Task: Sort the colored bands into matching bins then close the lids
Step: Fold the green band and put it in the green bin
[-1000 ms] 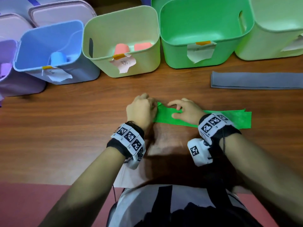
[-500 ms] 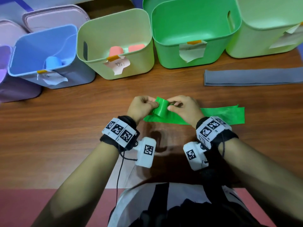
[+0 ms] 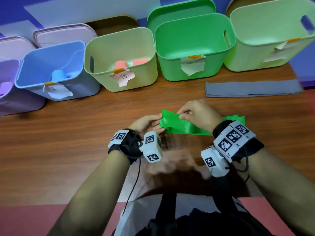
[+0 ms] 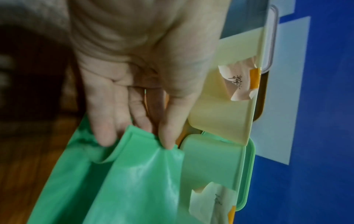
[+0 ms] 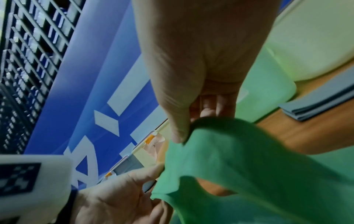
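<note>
A long green band (image 3: 180, 125) lies on the wooden table, its left end lifted and curled over. My left hand (image 3: 150, 122) pinches that end's left edge, and my right hand (image 3: 196, 113) pinches its top edge. In the left wrist view the fingers (image 4: 166, 136) pinch the green band (image 4: 138, 174). In the right wrist view the thumb presses on the band (image 5: 239, 151). Straight behind stands the open green bin (image 3: 194, 48). A flat grey band (image 3: 252, 88) lies to the right.
A row of open bins lines the table's far edge: purple (image 3: 10, 92), blue (image 3: 52, 68) with a blue roll, pale yellow-green (image 3: 121, 57) with pink rolls, and light green (image 3: 272, 34). Lids lean behind the bins.
Both hands have lifted the band's left end off the table and curled it over; before it lay flat under them. The left wrist has turned so its camera faces up.
</note>
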Demonstrator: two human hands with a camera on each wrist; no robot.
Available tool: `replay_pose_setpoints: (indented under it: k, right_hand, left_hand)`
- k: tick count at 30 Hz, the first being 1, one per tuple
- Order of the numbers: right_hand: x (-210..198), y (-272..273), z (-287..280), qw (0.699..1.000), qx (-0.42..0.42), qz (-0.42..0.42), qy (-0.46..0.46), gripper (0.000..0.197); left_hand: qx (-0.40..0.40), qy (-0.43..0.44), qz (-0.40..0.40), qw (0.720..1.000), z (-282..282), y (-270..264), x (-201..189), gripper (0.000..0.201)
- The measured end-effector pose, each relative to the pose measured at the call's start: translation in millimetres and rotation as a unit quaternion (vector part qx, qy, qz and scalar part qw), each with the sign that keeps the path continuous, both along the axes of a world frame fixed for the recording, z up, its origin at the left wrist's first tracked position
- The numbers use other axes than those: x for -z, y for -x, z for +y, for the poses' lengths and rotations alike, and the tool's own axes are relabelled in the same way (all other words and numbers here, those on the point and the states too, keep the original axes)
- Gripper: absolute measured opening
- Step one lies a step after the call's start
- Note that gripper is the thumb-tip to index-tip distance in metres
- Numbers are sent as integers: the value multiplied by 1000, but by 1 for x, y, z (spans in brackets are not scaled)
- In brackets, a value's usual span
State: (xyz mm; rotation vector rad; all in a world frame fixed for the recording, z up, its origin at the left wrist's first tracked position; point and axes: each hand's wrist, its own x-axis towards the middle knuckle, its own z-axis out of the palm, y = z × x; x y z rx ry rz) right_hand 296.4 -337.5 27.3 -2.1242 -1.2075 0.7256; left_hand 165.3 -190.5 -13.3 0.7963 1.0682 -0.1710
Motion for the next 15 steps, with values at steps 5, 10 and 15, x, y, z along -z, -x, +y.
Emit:
replay_pose_setpoints:
  k: [5,10,15]
  right_hand:
    - [-21,5,-7,986,-88,-134,47,20]
    - [-51,4,-8,983,-83,-164,-4,20]
    - [-90,-3,4,979,47,-85,-180,14]
  left_hand:
    - [19,-8,-4,1000,-3,0,8,51]
    - [9,-120,87,989,-3,-2,10,18]
    - [-14,-367,94,926,2,-5,-9,7]
